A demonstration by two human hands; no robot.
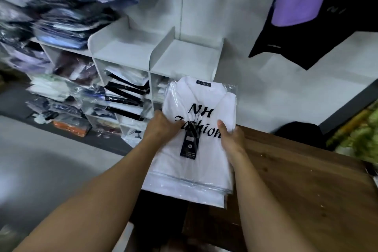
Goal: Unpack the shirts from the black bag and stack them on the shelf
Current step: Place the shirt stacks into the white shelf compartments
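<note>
A white shelf unit (184,59) fills the upper middle of the frame. Its lower cubbies hold flat packaged shirts (126,96) in clear plastic; folded garments are piled at the upper left. A dark wooden table (296,180) occupies the lower right. At centre, a stack of white shirts (184,170) in clear bags sits just below the shelf's top compartments and over the table's left edge. The left hand (161,127) clamps its left edge and the right hand (231,137) its right edge, thumbs on top. A dark hang tag (189,145) lies between them.
</note>
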